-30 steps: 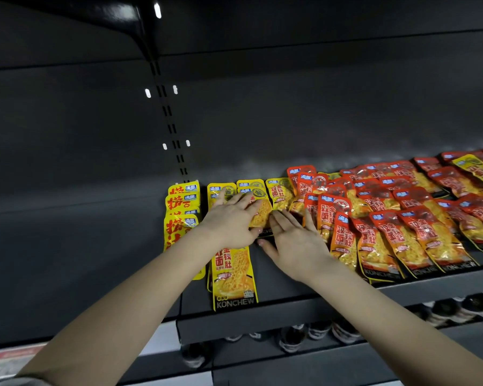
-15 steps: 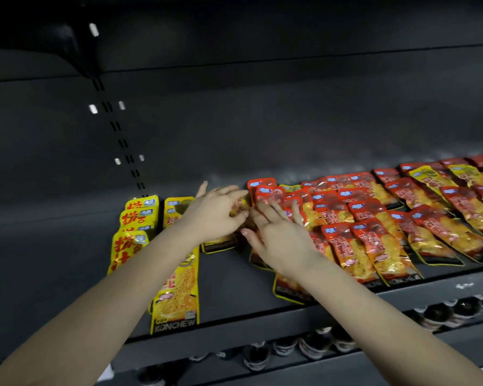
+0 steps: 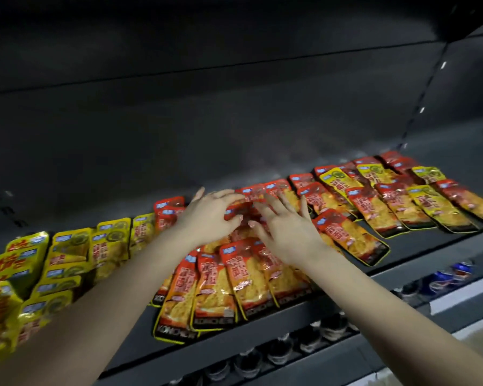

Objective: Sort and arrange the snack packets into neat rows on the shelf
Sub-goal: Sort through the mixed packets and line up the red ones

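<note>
Probably light, flat and floppy, with slick foil skins: red packets, heaped and overlapping at mid-shelf, with lower ends past the front lip at 6 o'clock. Likely to slide over one another at a push and to buckle if squeezed in the middle. Best taken by the stiffer sealed top or bottom edge, or squared up flat under the palms. More red ones, mixed with a few yellow, in rough rows toward 2 o'clock. Yellow packets stacked at 9 o'clock. Left hand on the heap's far side at 12 o'clock, fingers bent, tips on a red packet, thumb out; pinching or merely pressing, cannot tell. Right hand just beside it, fingers spread and straight, laid on the heap, holding nothing. Shelf dark, with bottles on the tier below at 6 o'clock.
</note>
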A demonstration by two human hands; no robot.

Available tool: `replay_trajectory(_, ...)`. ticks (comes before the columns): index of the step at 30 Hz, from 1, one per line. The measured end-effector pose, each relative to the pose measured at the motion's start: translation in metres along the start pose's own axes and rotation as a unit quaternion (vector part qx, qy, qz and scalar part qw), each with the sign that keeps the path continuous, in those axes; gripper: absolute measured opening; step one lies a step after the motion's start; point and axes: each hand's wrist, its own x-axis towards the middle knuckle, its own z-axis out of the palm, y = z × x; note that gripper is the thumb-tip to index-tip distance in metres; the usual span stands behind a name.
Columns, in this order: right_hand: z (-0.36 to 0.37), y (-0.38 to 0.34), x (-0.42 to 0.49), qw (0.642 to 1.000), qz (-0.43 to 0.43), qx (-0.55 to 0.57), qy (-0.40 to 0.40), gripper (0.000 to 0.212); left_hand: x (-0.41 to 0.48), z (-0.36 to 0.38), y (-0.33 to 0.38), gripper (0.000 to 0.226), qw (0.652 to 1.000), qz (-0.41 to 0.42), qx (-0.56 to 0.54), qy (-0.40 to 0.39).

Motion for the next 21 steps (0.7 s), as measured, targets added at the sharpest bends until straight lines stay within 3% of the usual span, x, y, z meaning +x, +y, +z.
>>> replay_trajectory(21, -0.02, 0.189, -0.005, 0.999, 0.033, 0.011, -0.013, 0.053, 0.123, 0.065, 0.142, 0.048, 0.997, 0.026, -0.07, -0.001)
